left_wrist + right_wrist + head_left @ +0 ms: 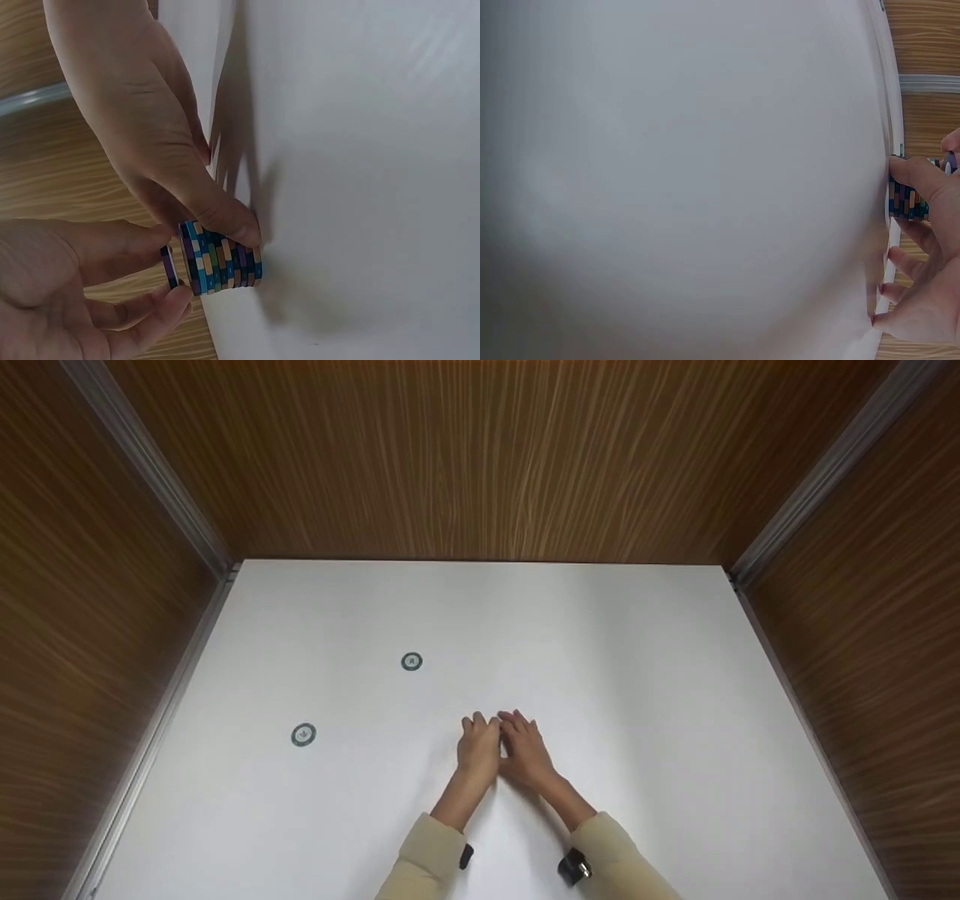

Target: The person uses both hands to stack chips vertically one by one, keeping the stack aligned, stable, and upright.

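Observation:
A stack of poker chips (pixel 223 262), blue with coloured edge marks, stands on the white table. My right hand (pixel 527 751) holds this stack near its base, its thumb along one side in the left wrist view. Just above the top of the stack, my left hand (pixel 478 748) pinches a single poker chip (pixel 170 267) between thumb and fingers. That chip is slightly tilted and looks apart from the stack. Seen from the head, both hands hide the stack. From the right wrist, the stack (pixel 906 196) shows at the right edge, partly covered by the right hand.
Two single poker chips lie flat on the table (pixel 637 675): one far chip (pixel 412 661) ahead and left of the hands, and one near chip (pixel 303 734) further left. Wood-grain panels (pixel 480 457) enclose the table at the back and both sides.

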The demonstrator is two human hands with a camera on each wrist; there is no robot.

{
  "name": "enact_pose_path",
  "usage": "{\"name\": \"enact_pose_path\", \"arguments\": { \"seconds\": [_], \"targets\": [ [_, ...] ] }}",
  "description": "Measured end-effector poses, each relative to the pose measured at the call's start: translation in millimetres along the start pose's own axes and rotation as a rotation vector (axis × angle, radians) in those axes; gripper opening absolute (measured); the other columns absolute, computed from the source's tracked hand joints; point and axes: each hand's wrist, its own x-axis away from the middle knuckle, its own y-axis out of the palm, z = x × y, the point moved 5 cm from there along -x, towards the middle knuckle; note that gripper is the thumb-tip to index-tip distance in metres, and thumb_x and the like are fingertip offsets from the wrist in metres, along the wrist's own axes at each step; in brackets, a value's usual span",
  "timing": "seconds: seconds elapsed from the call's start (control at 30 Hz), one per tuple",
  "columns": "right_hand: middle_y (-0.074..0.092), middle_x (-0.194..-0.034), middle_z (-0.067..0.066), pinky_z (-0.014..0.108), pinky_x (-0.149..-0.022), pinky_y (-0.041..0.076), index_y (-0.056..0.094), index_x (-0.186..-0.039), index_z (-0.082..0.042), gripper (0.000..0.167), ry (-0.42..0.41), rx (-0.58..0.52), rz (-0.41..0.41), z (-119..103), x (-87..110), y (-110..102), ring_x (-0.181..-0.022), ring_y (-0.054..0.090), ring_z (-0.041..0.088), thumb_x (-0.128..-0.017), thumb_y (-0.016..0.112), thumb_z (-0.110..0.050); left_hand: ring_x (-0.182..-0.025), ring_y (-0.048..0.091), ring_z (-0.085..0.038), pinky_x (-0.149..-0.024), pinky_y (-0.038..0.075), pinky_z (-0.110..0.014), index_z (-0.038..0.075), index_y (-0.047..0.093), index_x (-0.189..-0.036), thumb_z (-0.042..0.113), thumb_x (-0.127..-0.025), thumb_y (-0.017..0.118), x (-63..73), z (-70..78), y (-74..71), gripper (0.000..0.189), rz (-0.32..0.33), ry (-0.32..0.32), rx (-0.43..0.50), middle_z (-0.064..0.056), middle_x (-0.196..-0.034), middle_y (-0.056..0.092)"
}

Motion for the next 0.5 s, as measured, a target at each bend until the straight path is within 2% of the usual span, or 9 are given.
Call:
{"name": "enact_pose_path", "arguments": {
  "seconds": [0.23, 0.5],
  "targets": [
    [0.044, -0.13, 0.018, 0.062, -0.101, 0.018, 0.051, -0.121, 0.0, 0.06, -0.005, -0.017, -0.012, 0.7, 0.8, 0.4, -0.127, 0.03, 0.041, -0.073, 0.075, -0.027, -0.083, 0.053, -0.028, -0.059, 0.053, -0.026, 0.001, 0.067, -0.097, 0.002, -0.08, 0.065, 0.0, -0.1, 1.3, 0.017, 0.048, 0.003, 0.012, -0.015, -0.089, 0.055],
    [0.043, -0.131, 0.018, 0.061, -0.102, 0.017, 0.05, -0.123, 0.0, 0.061, -0.006, -0.029, -0.019, 1.2, 1.2, 0.3, -0.127, 0.029, 0.042, -0.074, 0.075, -0.025, -0.082, 0.052, -0.027, -0.057, 0.053, -0.027, 0.002, 0.066, -0.093, 0.003, -0.08, 0.064, -1.2, -0.6, 4.6, 0.013, 0.074, -0.009, 0.011, -0.014, -0.086, 0.054]
  ]
}}
